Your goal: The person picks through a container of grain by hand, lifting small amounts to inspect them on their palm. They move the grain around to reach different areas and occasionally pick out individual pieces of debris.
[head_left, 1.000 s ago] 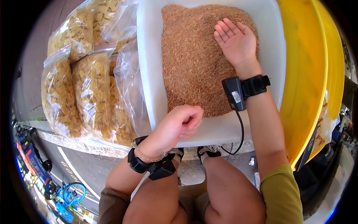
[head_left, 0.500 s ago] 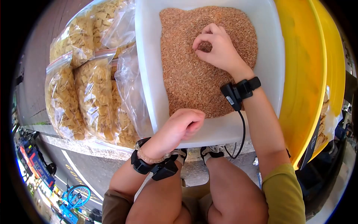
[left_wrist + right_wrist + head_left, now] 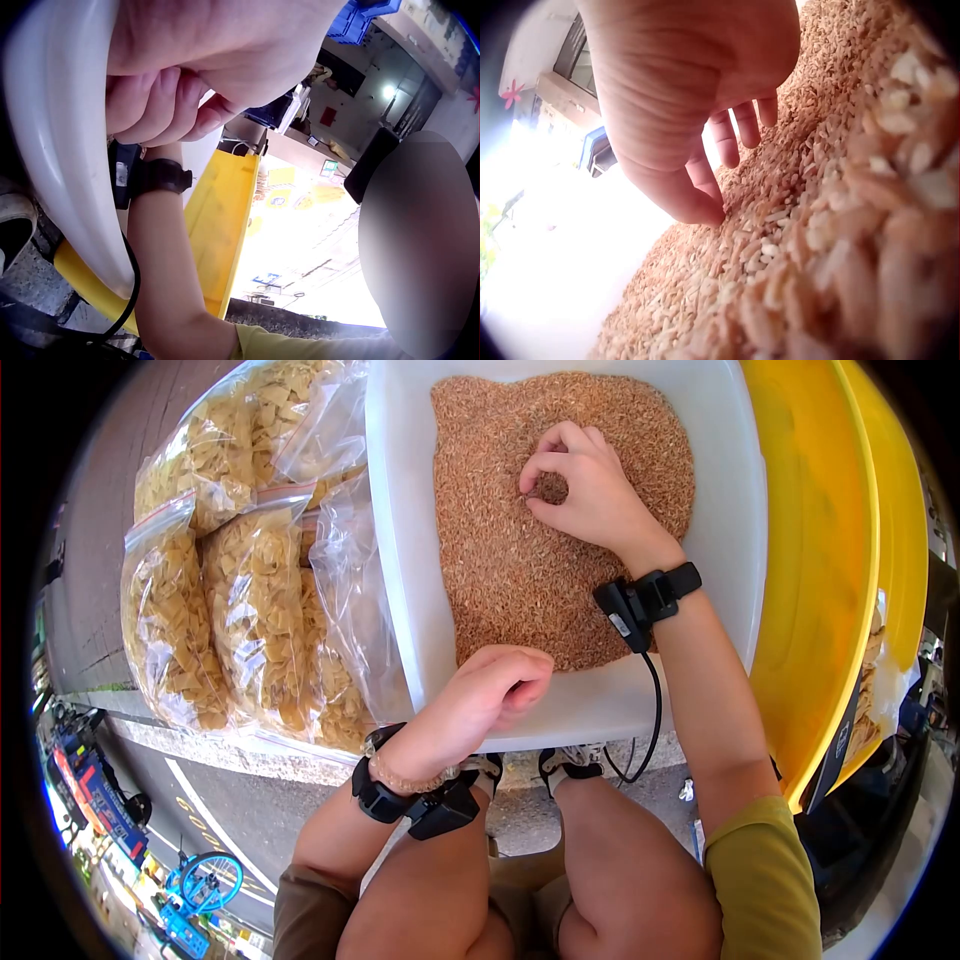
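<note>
Reddish-brown grain (image 3: 500,570) fills much of a white tub (image 3: 405,560). My right hand (image 3: 595,495) is over the upper middle of the heap, palm down; its thumb and index finger meet in a ring at the surface. The right wrist view shows the hand (image 3: 697,97) with those two tips pinched at the grain (image 3: 780,247), the other fingers bent loosely above. At the tub's near edge my left hand (image 3: 490,695) rests, fingers loosely curled, with nothing visible in it. The left wrist view shows those curled fingers (image 3: 161,105) beside the white rim (image 3: 67,150).
Clear bags of pale yellow flat pieces (image 3: 255,595) lie left of the tub, next to a loose transparent bag (image 3: 350,590). A large yellow container (image 3: 810,560) stands on the right. A black cable (image 3: 655,720) hangs from the right wrist camera.
My right hand has turned from palm up at the heap's upper right to palm down, moved left, and brought thumb and index finger together at the grain. The left hand has barely moved.
</note>
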Demonstrator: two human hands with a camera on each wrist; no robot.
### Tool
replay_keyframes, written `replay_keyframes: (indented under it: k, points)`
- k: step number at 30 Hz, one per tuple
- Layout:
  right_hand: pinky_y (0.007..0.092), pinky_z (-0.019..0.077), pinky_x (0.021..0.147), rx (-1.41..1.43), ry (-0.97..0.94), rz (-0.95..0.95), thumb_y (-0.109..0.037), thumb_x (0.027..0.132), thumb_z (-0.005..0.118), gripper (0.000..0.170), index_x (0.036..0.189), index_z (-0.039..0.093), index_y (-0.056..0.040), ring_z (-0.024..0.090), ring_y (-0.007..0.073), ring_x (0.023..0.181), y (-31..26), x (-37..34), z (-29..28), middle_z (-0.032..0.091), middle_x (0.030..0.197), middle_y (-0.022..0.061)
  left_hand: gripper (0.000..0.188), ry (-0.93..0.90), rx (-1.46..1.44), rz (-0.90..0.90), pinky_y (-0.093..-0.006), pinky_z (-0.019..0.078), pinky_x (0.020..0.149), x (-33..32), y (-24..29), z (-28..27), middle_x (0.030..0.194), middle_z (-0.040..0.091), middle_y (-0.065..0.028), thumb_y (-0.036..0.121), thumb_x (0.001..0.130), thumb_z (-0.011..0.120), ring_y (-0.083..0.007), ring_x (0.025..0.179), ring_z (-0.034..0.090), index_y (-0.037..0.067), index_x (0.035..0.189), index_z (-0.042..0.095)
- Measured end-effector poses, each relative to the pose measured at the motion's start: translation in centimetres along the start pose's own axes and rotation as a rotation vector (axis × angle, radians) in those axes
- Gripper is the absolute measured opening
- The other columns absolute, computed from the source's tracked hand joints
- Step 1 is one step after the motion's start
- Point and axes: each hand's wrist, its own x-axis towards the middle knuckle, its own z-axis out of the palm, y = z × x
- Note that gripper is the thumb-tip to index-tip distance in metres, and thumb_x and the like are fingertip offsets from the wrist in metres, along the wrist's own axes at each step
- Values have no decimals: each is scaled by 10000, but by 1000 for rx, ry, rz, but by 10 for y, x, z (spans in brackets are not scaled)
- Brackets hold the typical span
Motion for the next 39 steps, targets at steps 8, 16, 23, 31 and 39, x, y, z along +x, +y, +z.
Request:
replay_keyframes:
  k: [8, 16, 23, 31, 39]
  points:
    - [357, 374, 861, -26, 20, -46, -143, 633, 703, 102, 705, 632, -136, 463, 229, 942, -1, 1, 4, 497, 908, 20, 330, 1, -7, -7, -224, 150, 437, 0, 0, 0, 539, 238, 59, 192, 886, 389, -46, 479, 200, 112, 577, 302]
    - [366, 381, 843, -5, 24, -56, -130, 638, 693, 84, 690, 627, -131, 472, 230, 915, 1, 2, 7, 501, 885, 19, 335, 13, 3, 14, -226, 149, 438, 0, 2, 2, 542, 239, 59, 186, 881, 396, -45, 481, 199, 114, 570, 295]
    - [353, 408, 816, 10, 29, -20, -111, 649, 684, 84, 691, 612, -103, 481, 243, 894, 1, 3, 4, 508, 873, 34, 342, -6, 31, 40, -226, 150, 445, 0, 0, 0, 550, 257, 58, 194, 883, 406, -46, 486, 200, 114, 567, 302]
    - [367, 444, 770, 65, 33, -15, -94, 655, 677, 90, 690, 596, -75, 519, 277, 870, -5, 6, -4, 522, 849, 67, 336, 5, 56, 73, -224, 156, 452, 1, -1, 1, 559, 265, 60, 181, 881, 409, -42, 493, 204, 111, 565, 318]
    - [353, 448, 758, 106, -10, 6, -107, 649, 655, 88, 686, 589, -64, 532, 279, 859, -2, 7, -6, 530, 843, 80, 319, 6, 35, 21, -226, 158, 456, -1, 2, 2, 562, 267, 57, 157, 862, 397, -43, 496, 215, 110, 557, 320]
